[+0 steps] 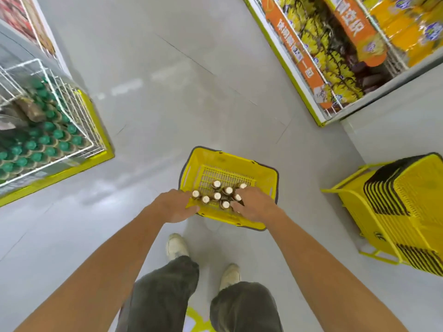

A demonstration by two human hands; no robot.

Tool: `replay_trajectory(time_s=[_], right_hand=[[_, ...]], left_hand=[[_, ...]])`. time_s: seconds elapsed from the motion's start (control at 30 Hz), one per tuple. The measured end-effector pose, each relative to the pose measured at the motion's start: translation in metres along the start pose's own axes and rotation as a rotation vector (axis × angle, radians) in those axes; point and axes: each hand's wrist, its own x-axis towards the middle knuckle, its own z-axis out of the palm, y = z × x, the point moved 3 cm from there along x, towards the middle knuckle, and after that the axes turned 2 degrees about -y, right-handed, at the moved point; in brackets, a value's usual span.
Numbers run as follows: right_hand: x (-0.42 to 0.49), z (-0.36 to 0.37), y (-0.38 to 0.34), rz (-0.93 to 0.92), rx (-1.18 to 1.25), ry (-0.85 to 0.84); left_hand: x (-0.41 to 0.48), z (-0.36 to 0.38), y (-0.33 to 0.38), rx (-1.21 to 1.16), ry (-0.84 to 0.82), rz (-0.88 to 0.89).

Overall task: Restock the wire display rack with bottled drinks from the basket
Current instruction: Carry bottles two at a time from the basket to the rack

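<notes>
Hands are both reaching down into the basket [263,173], and the bottles [217,196] are clustered right between them, white caps showing. The left hand [176,207] is curling over the near rim, with the closest cap just ahead of its fingers. The right hand [255,204] is working in among the caps on its side. I cannot tell whether either hand is actually closing round a bottle or only touching.

To do this step well, I'd say each hand should be taking the bottle nearest it by the neck or shoulder, just under the cap, and lifting straight up so the neighbours aren't getting knocked.

The bottles are standing upright, long axis vertical, caps pointing up at the camera. One beside the right fingers seems to be leaning, its cap tipping in toward the cluster. The rack [72,109] is sitting well out beyond the left hand, so the load will be travelling that way.
</notes>
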Motion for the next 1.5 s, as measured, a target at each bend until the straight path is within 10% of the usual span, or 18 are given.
replay_trajectory(time_s=[0.73, 1.2, 1.5], right_hand=[[0.318, 0.188, 0.086, -0.201, -0.081, 0.12], [0.315, 0.19, 0.083, -0.242, 0.433, 0.443], [0.105, -0.002, -0.013, -0.339, 0.687, 0.609]], left_hand=[[0.317, 0.18, -0.098, -0.262, 0.222, -0.066], [0.323, 0.171, -0.093, -0.535, 0.733, -0.04], [0.099, -0.033, -0.042, -0.688, 0.75, 0.262]])
